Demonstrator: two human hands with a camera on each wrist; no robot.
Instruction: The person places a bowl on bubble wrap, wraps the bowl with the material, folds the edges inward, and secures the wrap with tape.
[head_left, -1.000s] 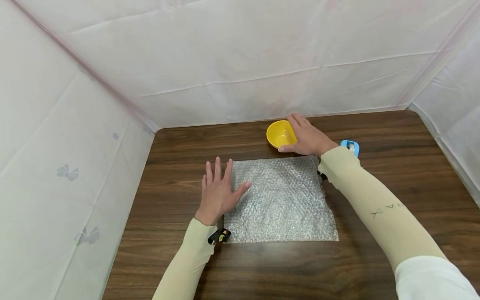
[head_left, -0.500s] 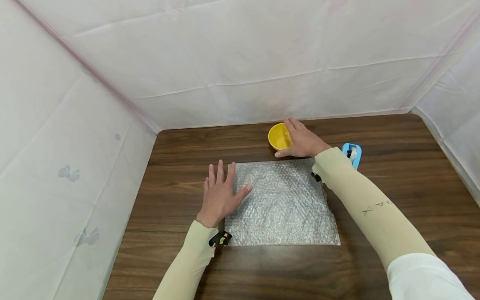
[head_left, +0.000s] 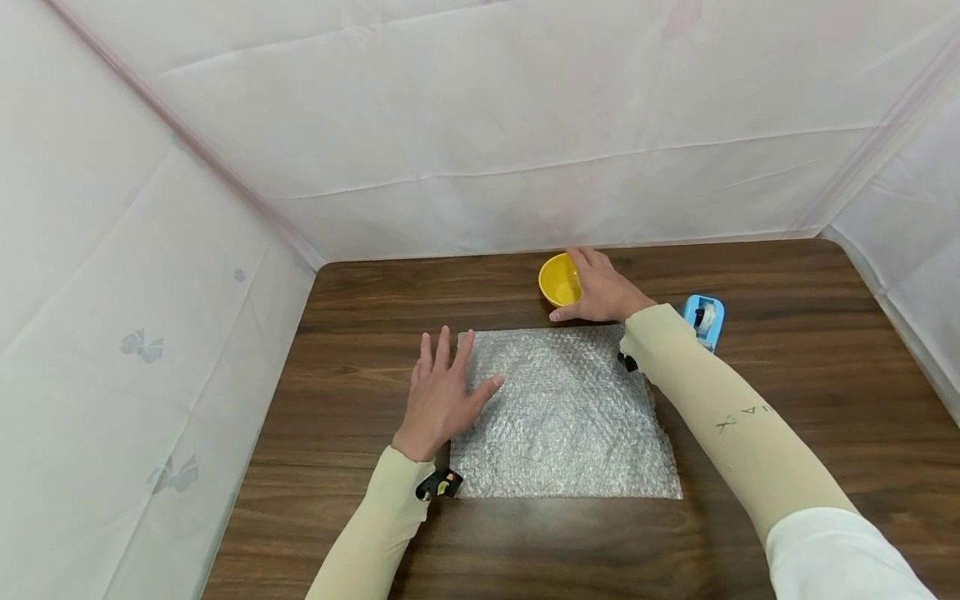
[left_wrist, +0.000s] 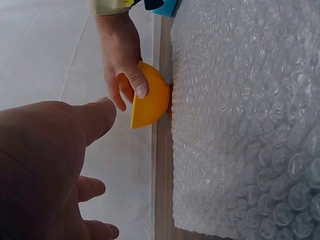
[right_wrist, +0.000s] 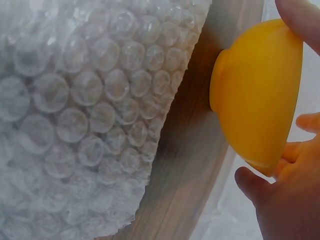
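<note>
A yellow bowl (head_left: 558, 282) stands upright behind a sheet of bubble wrap (head_left: 558, 417) on the table. My right hand (head_left: 603, 292) grips the bowl at its right side. In the left wrist view, the thumb lies on the outer wall of the bowl (left_wrist: 154, 97); its other fingers are partly hidden. Part of the bowl is covered by that hand in the head view. My left hand (head_left: 438, 404) holds nothing, its fingers spread above the left edge of the wrap. The bubble wrap (right_wrist: 85, 110) lies flat and fills the lower side of both wrist views.
A blue tape dispenser (head_left: 705, 317) sits right of the bowl, partly behind my right sleeve (head_left: 720, 417). Pale sheeting (head_left: 480, 125) hangs along the back and sides of the dark wooden table (head_left: 360, 308).
My right hand has shifted slightly left and covers more of the bowl, and more of the tape dispenser shows. My left hand keeps nearly the same place. The head view has tilted a little.
</note>
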